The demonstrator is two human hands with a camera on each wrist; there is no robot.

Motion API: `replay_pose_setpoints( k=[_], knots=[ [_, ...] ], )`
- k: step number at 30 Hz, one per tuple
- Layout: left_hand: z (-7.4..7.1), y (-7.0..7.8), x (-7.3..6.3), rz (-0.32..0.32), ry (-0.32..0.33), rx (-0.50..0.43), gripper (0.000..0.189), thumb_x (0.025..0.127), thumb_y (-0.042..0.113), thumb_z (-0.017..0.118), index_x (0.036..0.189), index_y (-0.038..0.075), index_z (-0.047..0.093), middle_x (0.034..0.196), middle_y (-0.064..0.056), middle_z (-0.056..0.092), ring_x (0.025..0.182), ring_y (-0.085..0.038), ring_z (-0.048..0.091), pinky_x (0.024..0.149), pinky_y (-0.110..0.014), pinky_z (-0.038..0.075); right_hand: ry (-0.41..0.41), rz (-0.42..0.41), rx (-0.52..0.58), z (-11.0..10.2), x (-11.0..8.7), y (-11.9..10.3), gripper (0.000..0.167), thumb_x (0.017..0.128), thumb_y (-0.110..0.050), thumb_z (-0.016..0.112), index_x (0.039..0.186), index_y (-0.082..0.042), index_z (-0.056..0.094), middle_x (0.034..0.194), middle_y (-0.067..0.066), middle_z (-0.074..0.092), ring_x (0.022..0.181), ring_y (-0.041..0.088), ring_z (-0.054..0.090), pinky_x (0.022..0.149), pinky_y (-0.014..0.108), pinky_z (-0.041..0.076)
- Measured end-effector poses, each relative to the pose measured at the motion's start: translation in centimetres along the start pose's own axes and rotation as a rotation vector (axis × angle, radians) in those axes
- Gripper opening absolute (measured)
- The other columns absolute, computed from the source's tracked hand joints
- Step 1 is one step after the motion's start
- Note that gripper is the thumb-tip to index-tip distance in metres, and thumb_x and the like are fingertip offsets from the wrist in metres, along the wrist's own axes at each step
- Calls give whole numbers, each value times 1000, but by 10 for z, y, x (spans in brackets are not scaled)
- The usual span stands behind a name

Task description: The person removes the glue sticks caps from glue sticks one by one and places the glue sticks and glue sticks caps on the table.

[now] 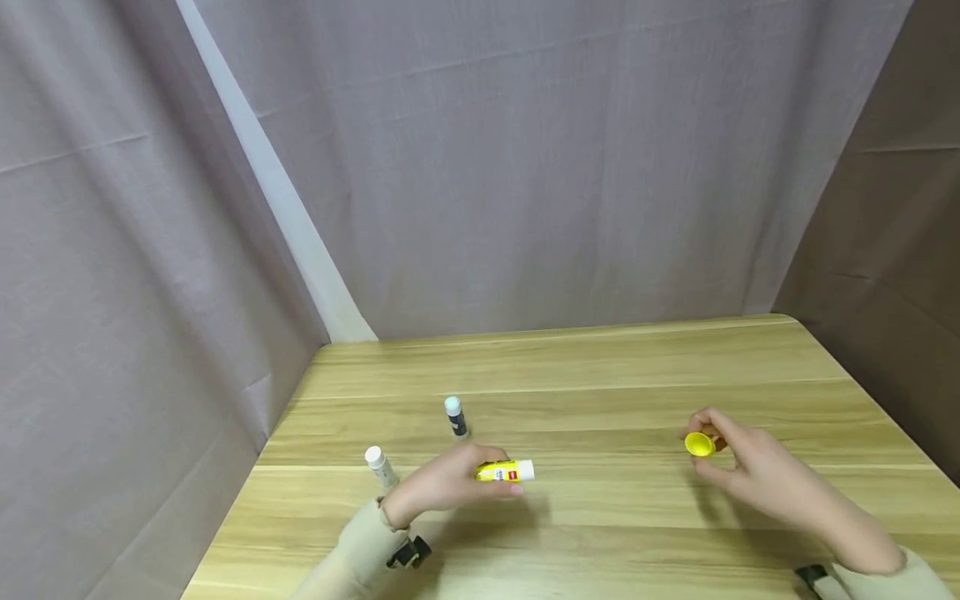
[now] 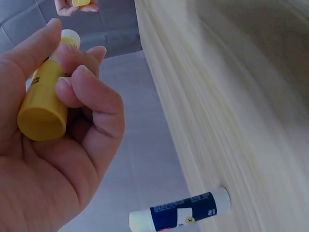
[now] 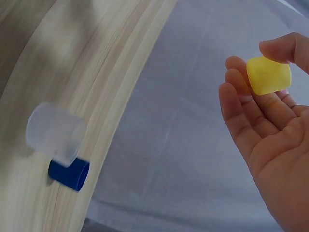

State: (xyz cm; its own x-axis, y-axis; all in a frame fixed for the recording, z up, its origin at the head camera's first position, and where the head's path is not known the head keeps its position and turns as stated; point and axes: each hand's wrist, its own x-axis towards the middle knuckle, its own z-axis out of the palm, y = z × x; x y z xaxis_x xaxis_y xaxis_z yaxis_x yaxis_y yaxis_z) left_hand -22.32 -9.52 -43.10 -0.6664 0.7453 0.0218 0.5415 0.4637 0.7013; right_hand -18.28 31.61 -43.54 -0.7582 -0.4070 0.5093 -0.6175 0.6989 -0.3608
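Note:
In the head view my left hand (image 1: pixel 446 479) grips a yellow glue stick (image 1: pixel 504 472), whose white end points right. The left wrist view shows my fingers curled round its yellow body (image 2: pixel 43 108). Off to the right, my right hand (image 1: pixel 772 479) pinches a yellow cap (image 1: pixel 699 444) between thumb and fingers, its hollow side facing the head camera. Both hands are above the table. Behind my left hand stands a dark blue and white glue stick (image 1: pixel 456 418), upright. A white glue stick (image 1: pixel 382 467) stands left of that hand, its lower part partly hidden.
Beside each other on the wooden table (image 1: pixel 600 367), a translucent cap (image 3: pixel 55 133) and a blue cap (image 3: pixel 69 173) show in the right wrist view. Grey curtains (image 1: pixel 525 167) hang behind the table and at its left; a darker cloth (image 1: pixel 892 267) hangs on the right.

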Motion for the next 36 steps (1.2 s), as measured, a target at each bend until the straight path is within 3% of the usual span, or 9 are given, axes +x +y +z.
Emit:
replay_pose_setpoints(
  k=[4, 11, 24, 31, 36],
  knots=[
    [0, -2, -5, -11, -2, 8, 20, 95, 38, 70, 90, 21, 63, 73, 13, 55, 63, 1, 47, 59, -18, 45, 23, 3, 1, -2, -6, 7, 52, 69, 5, 85, 104, -19, 54, 102, -16, 65, 84, -1, 59, 71, 16, 49],
    [-2, -2, -6, -19, 12, 16, 21, 95, 40, 70, 89, 22, 62, 73, 12, 54, 62, 0, 47, 59, -19, 44, 11, 71, -43, -9, -8, 11, 50, 72, -2, 88, 105, -22, 56, 95, -18, 60, 81, -1, 58, 60, 26, 50],
    [2, -5, -10, 4, 9, 35, 19, 95, 41, 70, 92, 22, 64, 76, 14, 56, 65, 1, 49, 61, -19, 47, 57, 38, -70, 2, -12, 14, 47, 68, -3, 90, 105, -19, 66, 94, -13, 65, 79, 0, 55, 62, 22, 49],
    [3, -3, -12, -20, 29, 2, 20, 94, 44, 70, 93, 24, 64, 76, 13, 57, 65, 0, 50, 60, -19, 46, -22, 52, -48, 15, -19, 17, 43, 71, -7, 90, 107, -16, 67, 93, -15, 65, 77, -3, 55, 63, 25, 51],
    [2, -3, -11, 5, 31, 19, 19, 95, 42, 70, 93, 23, 63, 76, 14, 57, 65, 1, 49, 60, -19, 46, -47, 61, -25, 21, -21, 20, 40, 73, -6, 89, 105, -16, 67, 92, -18, 64, 79, -3, 55, 64, 25, 53]
  ],
)
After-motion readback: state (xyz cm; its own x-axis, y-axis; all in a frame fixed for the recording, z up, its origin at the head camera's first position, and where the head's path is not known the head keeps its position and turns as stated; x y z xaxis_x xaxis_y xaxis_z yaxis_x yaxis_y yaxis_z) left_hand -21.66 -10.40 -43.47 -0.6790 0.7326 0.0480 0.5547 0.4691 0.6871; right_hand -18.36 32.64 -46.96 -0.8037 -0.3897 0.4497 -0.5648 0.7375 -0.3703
